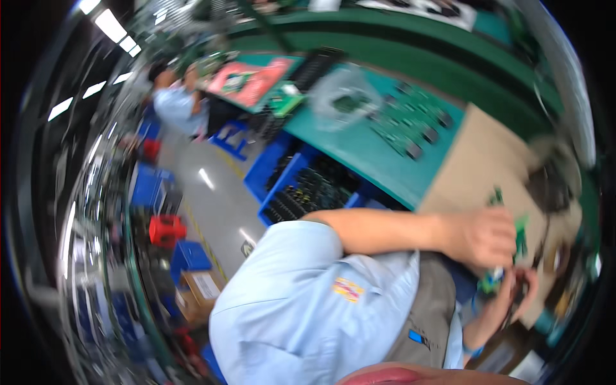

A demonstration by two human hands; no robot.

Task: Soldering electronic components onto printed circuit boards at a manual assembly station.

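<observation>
Left hand [484,237] and right hand [510,298] curl their fingers near a green part [521,239]; whether pinching, I cannot tell. Right, cardboard [465,167] covers the bench [346,144]; left, bins [260,174]; far left, a person [179,109].

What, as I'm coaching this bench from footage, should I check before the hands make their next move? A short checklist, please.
1. Both hands in view: ok; the left hand and right hand are close together.
2. Grip on the small green-and-blue piece between them: cannot tell; blur hides the finger contact.
3. Clear space beyond the left hand: not ok; a green piece shows right beside its fingers.
4. Green circuit boards away from the hands: ok; they lie farther along the teal bench.
5. Fine detail sharp enough to inspect: not ok; the hand area is blurred.
</observation>
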